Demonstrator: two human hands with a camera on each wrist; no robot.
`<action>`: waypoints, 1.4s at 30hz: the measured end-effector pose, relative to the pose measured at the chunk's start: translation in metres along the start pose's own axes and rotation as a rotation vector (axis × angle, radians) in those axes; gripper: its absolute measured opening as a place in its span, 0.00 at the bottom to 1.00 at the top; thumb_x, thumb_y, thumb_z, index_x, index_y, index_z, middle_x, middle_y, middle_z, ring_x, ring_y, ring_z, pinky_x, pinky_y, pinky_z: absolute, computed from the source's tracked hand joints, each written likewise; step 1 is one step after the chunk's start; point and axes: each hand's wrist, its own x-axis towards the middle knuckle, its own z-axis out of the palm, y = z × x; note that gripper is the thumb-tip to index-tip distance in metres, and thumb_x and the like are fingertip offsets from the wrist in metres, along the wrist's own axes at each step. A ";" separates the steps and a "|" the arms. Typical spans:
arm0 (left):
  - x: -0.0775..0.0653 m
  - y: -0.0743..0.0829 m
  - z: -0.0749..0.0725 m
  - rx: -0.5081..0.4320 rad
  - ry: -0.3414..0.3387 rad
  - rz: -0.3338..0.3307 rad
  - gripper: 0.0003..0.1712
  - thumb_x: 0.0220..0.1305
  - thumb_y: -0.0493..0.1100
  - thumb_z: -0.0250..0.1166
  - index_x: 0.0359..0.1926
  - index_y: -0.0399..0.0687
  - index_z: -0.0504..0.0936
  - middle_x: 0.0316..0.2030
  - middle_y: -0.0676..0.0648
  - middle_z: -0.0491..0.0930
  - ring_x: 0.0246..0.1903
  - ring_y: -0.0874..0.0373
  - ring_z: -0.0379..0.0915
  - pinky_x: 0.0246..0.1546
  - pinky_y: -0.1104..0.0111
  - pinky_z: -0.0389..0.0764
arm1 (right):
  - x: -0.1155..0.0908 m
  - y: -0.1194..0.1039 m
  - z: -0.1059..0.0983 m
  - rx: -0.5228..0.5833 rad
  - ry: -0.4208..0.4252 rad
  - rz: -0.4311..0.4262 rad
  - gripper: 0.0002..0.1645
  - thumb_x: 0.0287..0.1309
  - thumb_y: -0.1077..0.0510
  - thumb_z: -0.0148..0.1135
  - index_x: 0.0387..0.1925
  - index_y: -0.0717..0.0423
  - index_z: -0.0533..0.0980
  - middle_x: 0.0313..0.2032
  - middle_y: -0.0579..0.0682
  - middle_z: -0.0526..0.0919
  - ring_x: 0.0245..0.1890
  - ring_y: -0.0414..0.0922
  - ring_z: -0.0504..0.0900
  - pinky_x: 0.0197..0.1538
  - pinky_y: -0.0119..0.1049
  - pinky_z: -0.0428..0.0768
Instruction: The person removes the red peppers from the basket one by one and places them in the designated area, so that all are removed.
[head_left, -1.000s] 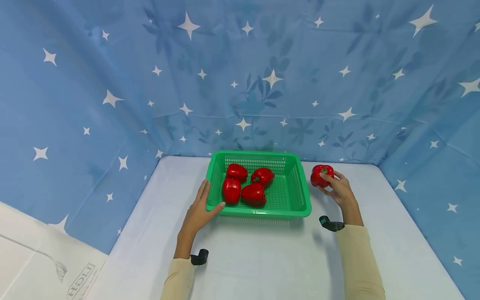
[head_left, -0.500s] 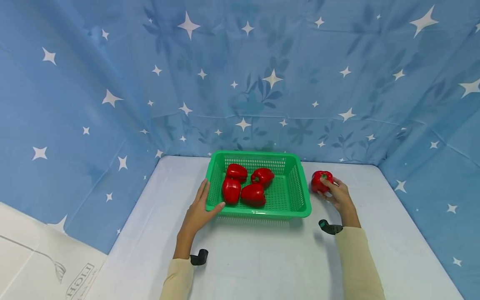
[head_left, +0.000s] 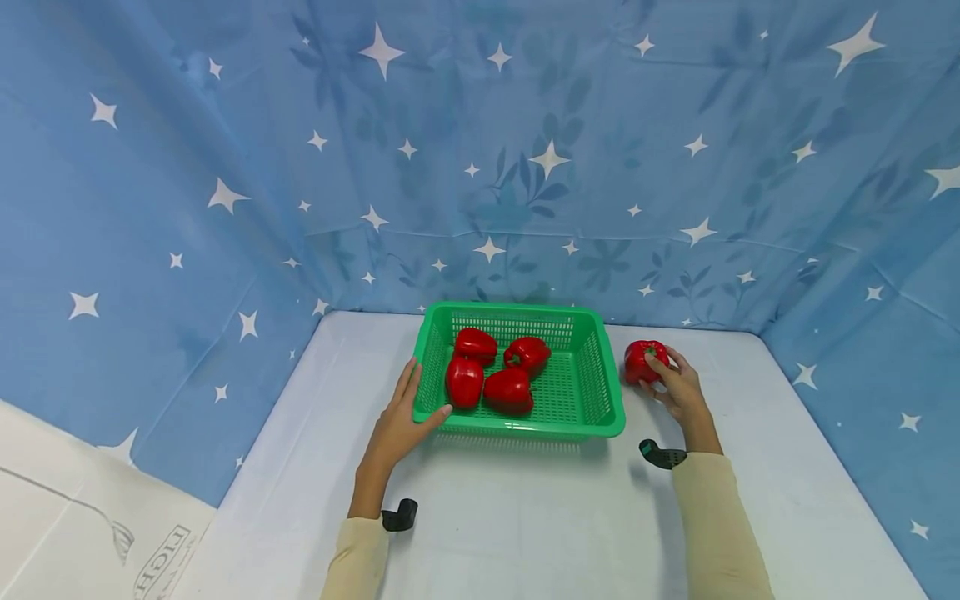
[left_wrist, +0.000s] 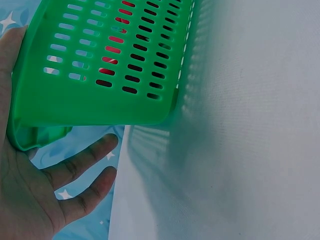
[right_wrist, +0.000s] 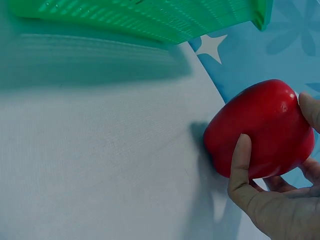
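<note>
A green plastic basket point(head_left: 517, 427) with slotted walls holds several red bell peppers point(head_left: 508, 390) in its left half. At its near left corner, my left hand point(head_left: 397, 423) rests on the rim, fingers straight and thumb spread along the front edge. The left wrist view shows two fingers of that hand point(left_wrist: 30, 195) extended past the basket wall, touching nothing. Right of the basket, my right hand point(head_left: 678, 389) holds another red bell pepper point(head_left: 641, 362), stem up, between thumb and fingers. In the right wrist view this pepper point(right_wrist: 260, 132) appears to touch the table.
The white table point(head_left: 517, 525) runs back to a blue curtain point(head_left: 450, 167) with white stars, which also hangs at both sides. White printed material point(head_left: 82, 525) lies at the lower left. A small gap separates the held pepper from the basket's right wall.
The pepper in my right hand has come down slightly toward the table and stays gripped. My left hand and the basket have not moved noticeably.
</note>
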 end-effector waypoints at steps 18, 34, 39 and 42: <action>-0.001 -0.001 0.001 -0.008 0.000 0.002 0.56 0.58 0.74 0.58 0.78 0.61 0.43 0.78 0.61 0.36 0.72 0.42 0.55 0.56 0.38 0.73 | -0.004 0.006 0.002 -0.095 0.010 -0.015 0.59 0.59 0.43 0.66 0.78 0.38 0.38 0.78 0.54 0.38 0.75 0.54 0.46 0.58 0.38 0.77; 0.000 -0.002 0.001 -0.003 0.001 0.012 0.57 0.58 0.74 0.58 0.78 0.58 0.44 0.78 0.59 0.37 0.73 0.43 0.55 0.57 0.38 0.72 | -0.006 0.010 -0.002 -0.187 0.025 -0.033 0.58 0.60 0.41 0.64 0.78 0.40 0.37 0.78 0.56 0.36 0.77 0.58 0.45 0.66 0.49 0.66; 0.000 -0.003 0.001 -0.001 0.004 0.011 0.57 0.58 0.74 0.58 0.78 0.59 0.44 0.78 0.59 0.37 0.73 0.43 0.54 0.58 0.38 0.71 | -0.010 0.011 -0.003 -0.198 0.037 -0.040 0.58 0.61 0.41 0.64 0.78 0.41 0.37 0.78 0.55 0.36 0.77 0.57 0.45 0.68 0.50 0.64; 0.000 -0.002 0.001 0.002 0.004 0.010 0.57 0.58 0.74 0.58 0.78 0.59 0.44 0.78 0.59 0.37 0.73 0.42 0.54 0.58 0.38 0.71 | -0.011 0.011 -0.005 -0.205 0.049 -0.043 0.58 0.60 0.40 0.64 0.78 0.41 0.37 0.78 0.54 0.35 0.77 0.57 0.46 0.68 0.50 0.64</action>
